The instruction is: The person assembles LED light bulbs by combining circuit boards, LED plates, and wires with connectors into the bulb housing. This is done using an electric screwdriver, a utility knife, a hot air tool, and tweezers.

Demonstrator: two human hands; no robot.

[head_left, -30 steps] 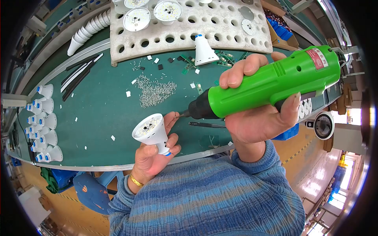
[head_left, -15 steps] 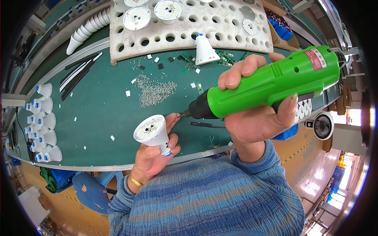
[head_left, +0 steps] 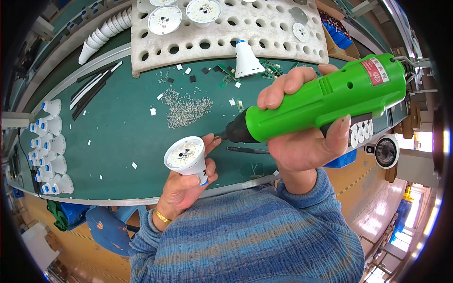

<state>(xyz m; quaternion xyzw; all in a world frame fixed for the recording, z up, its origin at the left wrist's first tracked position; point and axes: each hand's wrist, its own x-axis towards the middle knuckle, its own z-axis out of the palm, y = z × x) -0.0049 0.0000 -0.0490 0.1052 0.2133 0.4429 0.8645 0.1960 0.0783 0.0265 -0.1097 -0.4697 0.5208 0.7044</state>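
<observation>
A white LED bulb housing [head_left: 191, 162], its chip board facing up and a blue cap at its base, is gripped by my left hand [head_left: 181, 191]. The left index finger and thumb side reach toward the tip of a green electric screwdriver [head_left: 302, 106]. My right hand [head_left: 302, 141] is wrapped round that tool, which lies nearly level with its black nose pointing left. The bit ends at the left fingertips, beside the bulb housing and apart from its board. Whether a screw sits on the bit is too small to tell. A pile of small screws [head_left: 188, 111] lies beyond the bulb.
A white foam board [head_left: 217, 52] with holes holds LED bulbs [head_left: 165, 20] at the back. One white housing [head_left: 247, 61] stands before it near green circuit boards [head_left: 271, 70]. Rows of housings [head_left: 54, 162] line the left. A dark pen-like tool [head_left: 247, 150] lies under the screwdriver.
The bulb housing has shifted slightly right and turned more upright in my left hand. The screwdriver has moved a little left, staying in my right hand.
</observation>
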